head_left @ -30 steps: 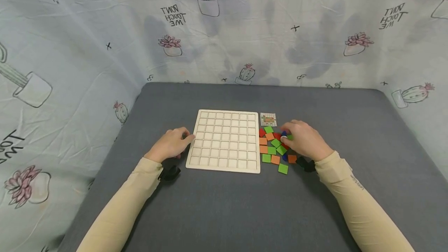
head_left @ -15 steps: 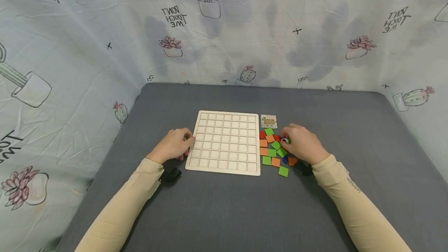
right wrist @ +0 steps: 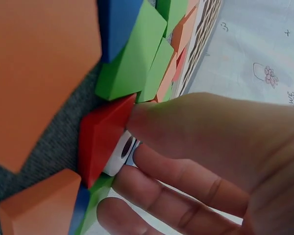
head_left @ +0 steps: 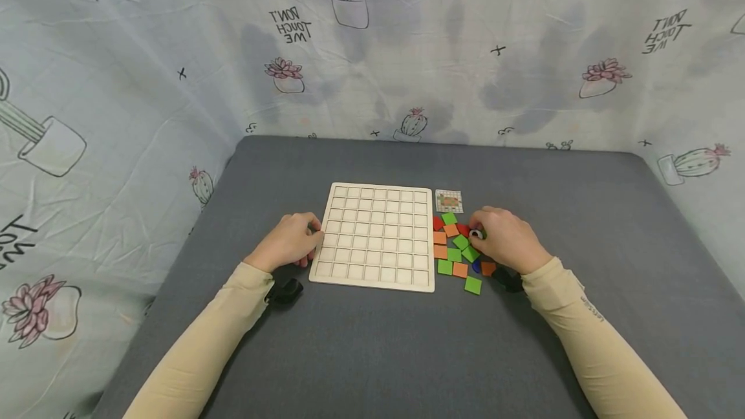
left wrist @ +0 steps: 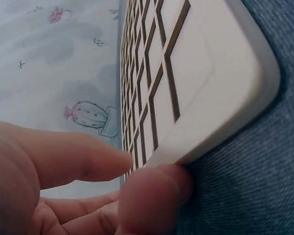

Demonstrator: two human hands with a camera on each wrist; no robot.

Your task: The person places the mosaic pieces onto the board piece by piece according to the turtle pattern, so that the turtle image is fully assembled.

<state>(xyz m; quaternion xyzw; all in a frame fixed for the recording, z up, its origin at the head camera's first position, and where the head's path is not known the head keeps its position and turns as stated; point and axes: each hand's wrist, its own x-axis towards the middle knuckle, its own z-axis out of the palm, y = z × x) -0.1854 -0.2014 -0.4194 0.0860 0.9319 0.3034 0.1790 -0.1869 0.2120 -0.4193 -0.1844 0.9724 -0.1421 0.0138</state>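
A pale wooden grid board (head_left: 372,238) lies on the grey table. At its left edge, my left hand (head_left: 288,238) grips the rim; in the left wrist view, thumb and finger meet at the board's edge (left wrist: 220,127). My right hand (head_left: 505,236) is over the loose coloured tiles (head_left: 454,254) at the board's right. Between its thumb and fingers it pinches a small white tile with a black spot (right wrist: 118,155), partly hidden by the fingers. Right against that tile sits a red tile (right wrist: 100,137), with green, orange and blue ones around it.
Beyond the tiles lies a small picture card (head_left: 449,201) showing a coloured grid pattern. One green tile (head_left: 473,285) sits nearest the front of the pile. A patterned cloth (head_left: 407,50) hangs behind the table (head_left: 372,354).
My right hand has shifted slightly toward the near side over the tiles, its fingers closing around the spotted white tile. My left hand stays at the board's edge.
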